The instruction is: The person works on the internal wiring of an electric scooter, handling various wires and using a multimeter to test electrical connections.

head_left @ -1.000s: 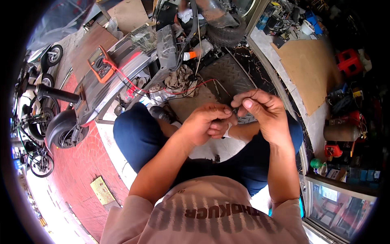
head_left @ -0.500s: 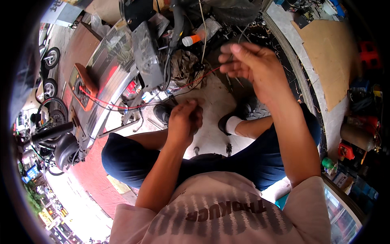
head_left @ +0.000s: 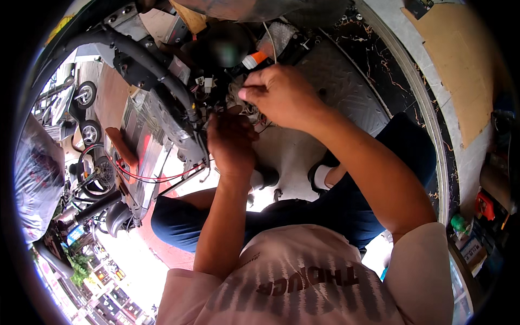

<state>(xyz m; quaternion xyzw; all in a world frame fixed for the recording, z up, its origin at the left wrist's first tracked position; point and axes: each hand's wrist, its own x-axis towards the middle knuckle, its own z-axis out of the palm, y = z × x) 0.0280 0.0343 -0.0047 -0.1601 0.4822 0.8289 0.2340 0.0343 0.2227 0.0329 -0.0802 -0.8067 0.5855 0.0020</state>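
The dark metal frame point(head_left: 176, 128), just left of the left hand point(head_left: 232, 143), looks heavy and stiff, best held along its long edge. A thick black cable point(head_left: 157, 70), left of and ahead of both hands, is probably springy; its middle should give a sure hold. The left hand is loosely curled; the right hand point(head_left: 281, 96) has thumb and fingers drawn close; whether either holds anything, I cannot tell. Just ahead of the left fingers, a white plug point(head_left: 206, 83) seems light, brittle plastic: pinch its sides.
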